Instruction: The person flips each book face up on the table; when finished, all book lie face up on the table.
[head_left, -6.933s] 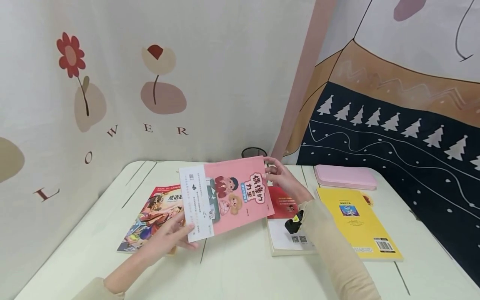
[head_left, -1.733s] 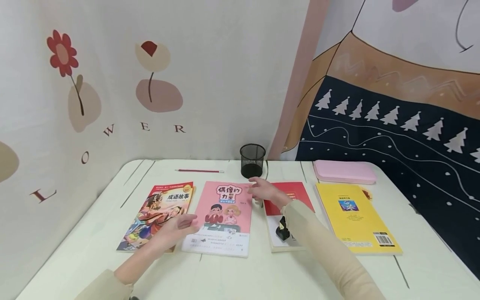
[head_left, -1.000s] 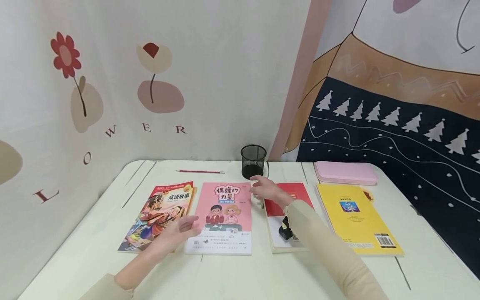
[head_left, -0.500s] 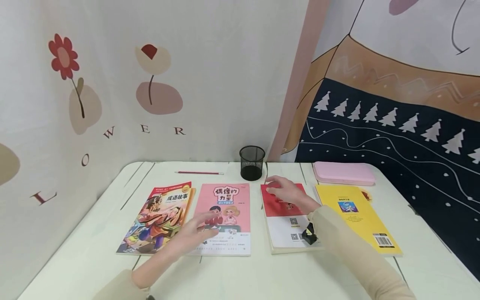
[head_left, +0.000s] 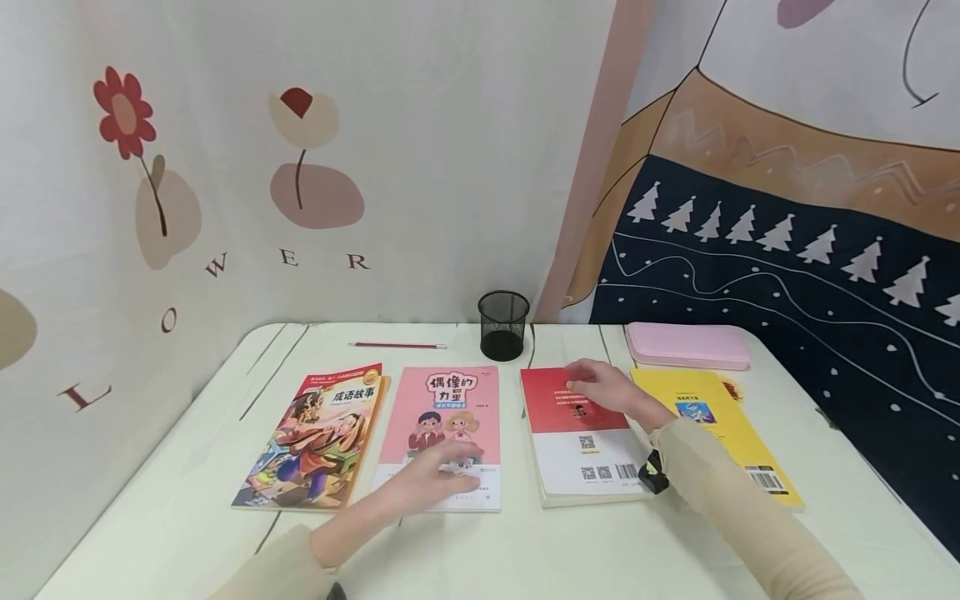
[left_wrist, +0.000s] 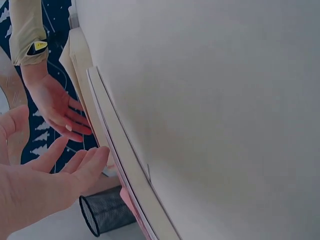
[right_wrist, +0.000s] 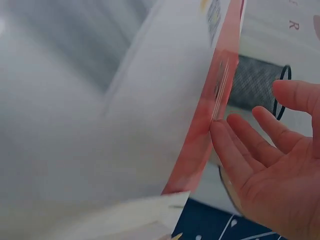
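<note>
My left hand (head_left: 431, 479) is over the lower part of a pink-and-white book (head_left: 450, 392) with two cartoon children on its cover. Its fingers are loosely bent and hold nothing, as the left wrist view of the left hand (left_wrist: 55, 185) also shows. The right hand (head_left: 611, 387) is over the red upper part of a red-and-white book (head_left: 555, 458). In the right wrist view, a fingertip of the right hand (right_wrist: 270, 160) meets the book's red cover (right_wrist: 200, 125), fingers relaxed and not gripping. Both books lie flat, side by side.
A colourful storybook (head_left: 322, 450) lies at left, partly over another book. A yellow book (head_left: 712, 433) lies at right, partly under my right sleeve. Along the table's back are a red pencil (head_left: 397, 345), a black mesh pen cup (head_left: 503, 333) and a pink pencil case (head_left: 686, 346).
The pink-and-white book, earlier held up in both hands, now lies flat between the storybook and red-and-white book. Both hands have let go of it and shifted right.
</note>
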